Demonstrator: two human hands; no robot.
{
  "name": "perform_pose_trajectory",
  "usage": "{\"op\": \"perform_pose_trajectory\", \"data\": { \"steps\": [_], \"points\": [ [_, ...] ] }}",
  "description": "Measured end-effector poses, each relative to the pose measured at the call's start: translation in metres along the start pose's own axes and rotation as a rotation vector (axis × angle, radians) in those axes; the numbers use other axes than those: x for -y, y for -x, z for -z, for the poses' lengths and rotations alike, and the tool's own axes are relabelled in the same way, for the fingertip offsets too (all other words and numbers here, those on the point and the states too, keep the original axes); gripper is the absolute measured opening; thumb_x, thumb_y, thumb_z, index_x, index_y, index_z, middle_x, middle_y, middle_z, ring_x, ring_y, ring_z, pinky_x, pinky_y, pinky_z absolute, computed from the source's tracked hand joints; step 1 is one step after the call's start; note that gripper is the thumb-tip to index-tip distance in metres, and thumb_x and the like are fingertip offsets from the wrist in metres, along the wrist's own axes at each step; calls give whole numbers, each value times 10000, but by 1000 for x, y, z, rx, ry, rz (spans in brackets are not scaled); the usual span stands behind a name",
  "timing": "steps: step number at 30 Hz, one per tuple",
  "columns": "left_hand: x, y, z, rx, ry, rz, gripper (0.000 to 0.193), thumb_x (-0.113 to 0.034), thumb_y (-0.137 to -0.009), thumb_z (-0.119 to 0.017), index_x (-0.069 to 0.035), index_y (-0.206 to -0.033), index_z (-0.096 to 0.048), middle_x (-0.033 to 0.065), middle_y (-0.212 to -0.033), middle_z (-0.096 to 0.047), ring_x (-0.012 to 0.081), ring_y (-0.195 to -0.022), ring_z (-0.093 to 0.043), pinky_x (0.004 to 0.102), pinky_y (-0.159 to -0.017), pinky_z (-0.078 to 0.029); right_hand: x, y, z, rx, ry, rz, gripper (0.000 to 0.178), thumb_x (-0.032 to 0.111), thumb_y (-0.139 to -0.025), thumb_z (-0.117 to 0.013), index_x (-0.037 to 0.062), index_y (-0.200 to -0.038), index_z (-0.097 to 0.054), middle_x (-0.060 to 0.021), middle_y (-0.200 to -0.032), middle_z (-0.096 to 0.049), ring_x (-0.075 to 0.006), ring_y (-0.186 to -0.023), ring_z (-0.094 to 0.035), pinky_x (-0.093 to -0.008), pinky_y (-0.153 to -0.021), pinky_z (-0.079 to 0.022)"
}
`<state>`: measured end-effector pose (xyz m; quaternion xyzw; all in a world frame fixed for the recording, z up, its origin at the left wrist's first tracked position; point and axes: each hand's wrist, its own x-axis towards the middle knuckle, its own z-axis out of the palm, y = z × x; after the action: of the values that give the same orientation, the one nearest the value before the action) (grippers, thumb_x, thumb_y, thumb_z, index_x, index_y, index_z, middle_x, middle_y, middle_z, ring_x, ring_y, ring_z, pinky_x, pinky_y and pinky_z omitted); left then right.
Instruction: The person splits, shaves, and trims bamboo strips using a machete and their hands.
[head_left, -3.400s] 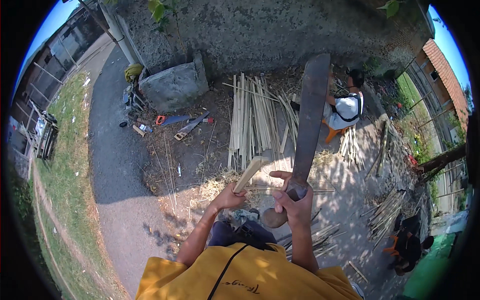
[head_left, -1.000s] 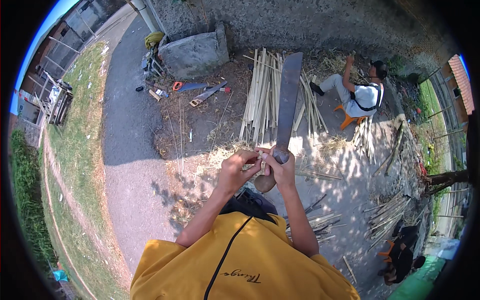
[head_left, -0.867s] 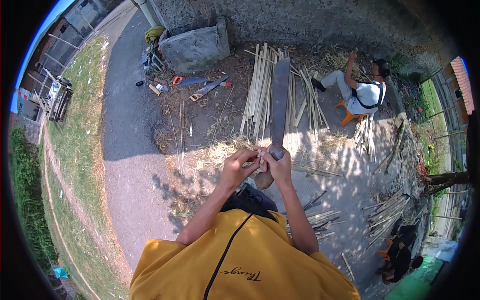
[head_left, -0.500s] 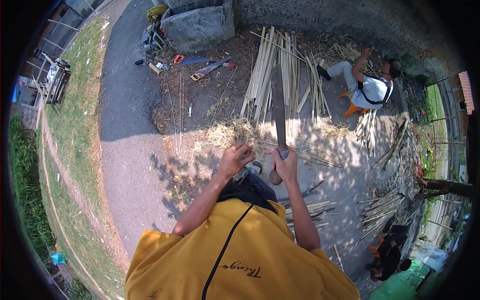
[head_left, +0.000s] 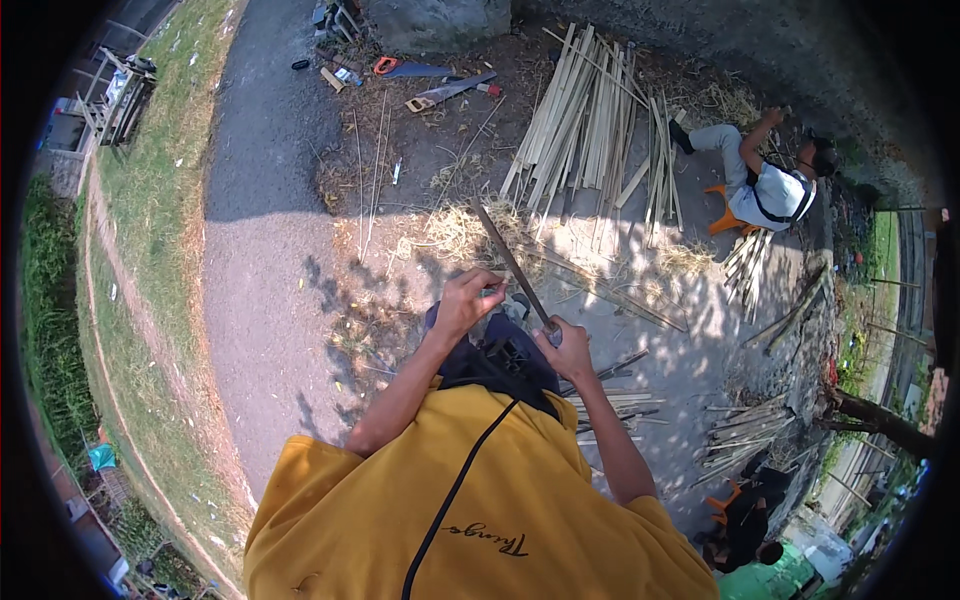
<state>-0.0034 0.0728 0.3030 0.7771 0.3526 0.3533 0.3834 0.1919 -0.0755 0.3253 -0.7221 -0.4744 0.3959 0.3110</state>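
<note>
My right hand (head_left: pixel 563 348) is closed round the handle of a machete (head_left: pixel 512 262). The long, dark blade slants up and to the left, its tip over the pile of pale shavings (head_left: pixel 478 236). Just left of the blade is my left hand (head_left: pixel 468 302), its fingers curled together in a pinch. Whatever they hold, if anything, is too small to make out. Both hands are in front of my body, above my dark trousers.
Long split bamboo strips (head_left: pixel 578 125) lie ahead, with handsaws (head_left: pixel 450 92) to their left. A person (head_left: pixel 770 190) sits on an orange stool at the right; another person (head_left: pixel 745 515) is at the lower right. More strips (head_left: pixel 745 435) lie at the right, near a tree trunk (head_left: pixel 880 420).
The machete's blade has swung from nearly upright to leaning left, closer to my left hand. My right hand has turned and dropped slightly. The whole view has shifted, moving the ground things up and right.
</note>
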Motion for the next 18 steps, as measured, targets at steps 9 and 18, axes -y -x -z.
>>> {"op": "perform_pose_trajectory", "data": {
  "steps": [9, 18],
  "points": [
    [6, -2, 13, 25, -264, -224, 141, -61, -795, -793, -34, -872, -678, 73, -875, -687, 263, -783, -696, 369, -649, -558, 2, -18, 0, 111, -18, -39, 402, 324, -875, -724, -59, -987, -675, -228, -730, -648, -384, -670, -659, -400, -659, -502],
    [3, -4, 19, 27, -8, -14, 125, -71, -818, -779, -15, -890, -693, 88, -896, -700, 269, -768, -696, 370, -644, -563, 3, -30, -6, 152, 63, 47, 369, 334, -879, -723, -27, -902, -648, -174, -684, -637, -316, -606, -626, -391, -631, -484]
  ]
}}
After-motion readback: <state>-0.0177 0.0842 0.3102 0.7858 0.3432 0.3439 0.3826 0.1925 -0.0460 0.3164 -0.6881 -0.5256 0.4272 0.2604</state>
